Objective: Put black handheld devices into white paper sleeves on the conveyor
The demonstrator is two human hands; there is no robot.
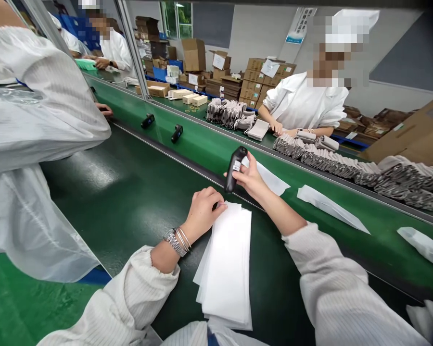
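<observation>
In the head view, the person's left hand (204, 209) is on the upper edge of a stack of white sheets (225, 269), which is probably paper or thin non-woven bags. Its fingers curve over the top corner in a narrow position, but I cannot tell if the thumb goes under the sheets, so I cannot say it truly grips them. Metal bracelets (176, 241) sit on that wrist. The right hand (248, 180), just beyond the stack, is closed around a black handheld device (235, 168) with a small white label, and a white sheet (270, 178) lies just under this hand.

Doing this well seems to depend on a light touch at the corner, so the sheets stay square, and on keeping the device up, away from the paper.

The stack lies on a dark green conveyor belt (130, 202), which is smooth and a little shiny. To the right of the stack are loose white sheets (328, 209), and beyond them is a long row of folded grey and white packs (346, 166). Past that row, a co-worker (303, 101) in a white coat handles the packs. Far behind the stack, cardboard boxes (256, 79) fill the room.
</observation>
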